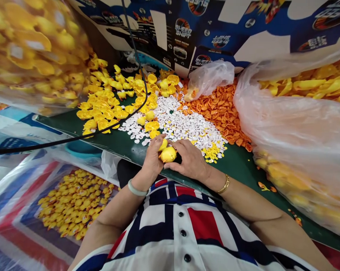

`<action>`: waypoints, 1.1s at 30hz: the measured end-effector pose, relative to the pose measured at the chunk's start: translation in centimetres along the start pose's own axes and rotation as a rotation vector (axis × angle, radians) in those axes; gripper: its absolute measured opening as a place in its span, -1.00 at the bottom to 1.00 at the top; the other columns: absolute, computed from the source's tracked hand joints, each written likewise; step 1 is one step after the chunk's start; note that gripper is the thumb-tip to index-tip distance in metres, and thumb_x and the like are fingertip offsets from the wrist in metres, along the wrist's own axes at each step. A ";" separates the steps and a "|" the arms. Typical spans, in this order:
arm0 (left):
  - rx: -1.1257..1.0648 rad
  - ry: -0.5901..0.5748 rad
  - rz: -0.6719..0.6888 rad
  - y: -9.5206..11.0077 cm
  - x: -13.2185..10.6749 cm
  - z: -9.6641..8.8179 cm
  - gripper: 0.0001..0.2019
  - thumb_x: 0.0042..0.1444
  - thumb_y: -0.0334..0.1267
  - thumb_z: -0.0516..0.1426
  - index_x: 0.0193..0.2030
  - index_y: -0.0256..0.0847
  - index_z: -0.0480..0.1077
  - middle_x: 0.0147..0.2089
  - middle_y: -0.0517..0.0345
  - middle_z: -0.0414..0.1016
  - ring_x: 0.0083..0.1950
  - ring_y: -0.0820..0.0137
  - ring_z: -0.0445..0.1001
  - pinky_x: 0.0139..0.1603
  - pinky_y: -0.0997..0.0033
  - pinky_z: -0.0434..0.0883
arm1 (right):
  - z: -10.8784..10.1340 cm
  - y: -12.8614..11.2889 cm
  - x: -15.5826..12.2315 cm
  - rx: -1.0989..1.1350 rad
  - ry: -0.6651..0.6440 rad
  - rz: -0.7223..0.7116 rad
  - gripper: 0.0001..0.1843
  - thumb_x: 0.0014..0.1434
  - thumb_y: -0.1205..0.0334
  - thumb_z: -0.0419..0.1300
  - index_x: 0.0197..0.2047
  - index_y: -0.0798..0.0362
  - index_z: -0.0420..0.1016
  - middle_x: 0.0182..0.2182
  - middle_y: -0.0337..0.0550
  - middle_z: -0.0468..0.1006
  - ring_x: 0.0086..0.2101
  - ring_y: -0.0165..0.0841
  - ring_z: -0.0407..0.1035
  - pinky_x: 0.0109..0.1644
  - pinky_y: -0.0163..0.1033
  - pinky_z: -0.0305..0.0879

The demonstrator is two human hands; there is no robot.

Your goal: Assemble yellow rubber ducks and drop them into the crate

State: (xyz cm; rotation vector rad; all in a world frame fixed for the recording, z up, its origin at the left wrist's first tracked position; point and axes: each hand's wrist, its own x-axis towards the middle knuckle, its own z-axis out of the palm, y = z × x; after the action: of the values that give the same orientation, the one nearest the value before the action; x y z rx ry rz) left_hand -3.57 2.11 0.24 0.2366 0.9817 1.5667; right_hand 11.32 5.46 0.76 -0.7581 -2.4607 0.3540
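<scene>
green table [126,149]: bears loose white pieces [184,124]
right hand [192,160]: clamped on the yellow toy [169,154]
left hand [152,158]: gripping its other side
yellow toy: between them, at the table's near edge; glossy, rounded, orange at lower left

green tabletop [124,145], printed blue cardboard [199,34] upright behind it, soft even light

Top-left bag [40,56] is kinda blurry and cropped by the edge, left hand [152,157] partly hides the yellow toy [168,154], white pieces' [184,122] markings too tiny.
</scene>
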 end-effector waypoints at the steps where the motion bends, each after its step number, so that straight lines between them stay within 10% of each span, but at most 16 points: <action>1: -0.020 0.014 -0.023 -0.1 0.2 0.2 -0.56 -0.07 0.02 0.34 -0.14 -0.21 0.42 -0.35 0.17 0.51 -0.38 0.42 0.48 -0.31 0.42 0.42 | 0.0 0.0 -0.1 0.000 -0.029 -0.001 -0.29 0.26 -0.26 0.11 0.21 0.15 0.27 -0.08 0.10 0.46 -0.11 -0.10 0.33 -0.07 -0.01 0.36; 13: 0.020 -0.020 -0.081 0.2 0.0 0.7 -0.68 -0.04 -0.13 0.32 -0.18 -0.23 0.44 -0.42 0.17 0.49 -0.44 0.46 0.44 -0.39 0.48 0.38 | -0.3 0.2 -0.8 0.216 -0.049 -0.008 -0.66 0.36 -0.02 0.11 0.02 0.06 0.40 -0.25 -0.08 0.46 -0.27 -0.26 0.34 -0.20 -0.16 0.31; 33: 0.085 -0.019 -0.122 1.3 0.0 -1.4 -0.58 -0.06 -0.06 0.37 -0.12 -0.23 0.45 -0.20 0.06 0.57 -0.27 0.35 0.55 -0.25 0.37 0.48 | -0.5 -0.3 -0.1 0.340 -0.239 0.156 -0.64 0.31 -0.04 0.18 0.03 0.01 0.41 -0.21 -0.13 0.52 -0.28 -0.31 0.40 -0.18 -0.20 0.31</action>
State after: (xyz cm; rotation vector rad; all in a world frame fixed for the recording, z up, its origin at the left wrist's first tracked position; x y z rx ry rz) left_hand -5.38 1.56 0.34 0.2462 1.0305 1.4113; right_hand 11.53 5.17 1.24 -0.7973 -2.4660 0.9440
